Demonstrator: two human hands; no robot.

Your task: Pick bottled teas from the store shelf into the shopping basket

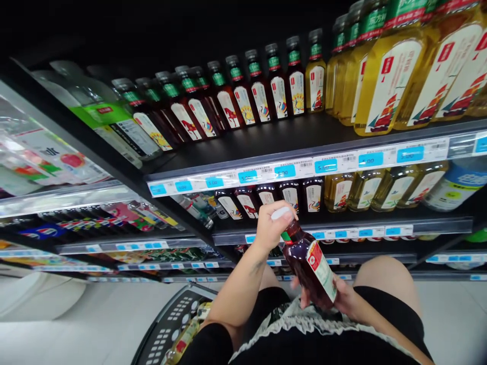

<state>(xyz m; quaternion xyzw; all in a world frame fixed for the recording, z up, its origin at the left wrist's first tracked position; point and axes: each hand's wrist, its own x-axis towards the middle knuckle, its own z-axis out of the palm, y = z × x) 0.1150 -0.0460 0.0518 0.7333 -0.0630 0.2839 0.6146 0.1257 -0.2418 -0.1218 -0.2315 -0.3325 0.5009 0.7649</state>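
Observation:
A bottle of dark red drink (299, 258) is tilted in front of my body, its white and red label facing up and to the right. My left hand (270, 225) is closed round its neck and top. Under that thumb shows a smooth white oval piece (281, 213); whether it is a cap or something held over the cap, I cannot tell. Around the bottle's lower end my right hand (345, 295) is closed, with some fingertips showing on the left side. Behind the bottle, similar dark bottles (289, 195) stand on the lower shelf.
Dark bottles (261, 96) and large yellow bottles (391, 76) line the upper shelf, above a strip of price tags (285, 172). A black basket (155, 332) holding yellow bottles (184, 342) is on the floor at my left. Further left stands a white bucket (57, 296).

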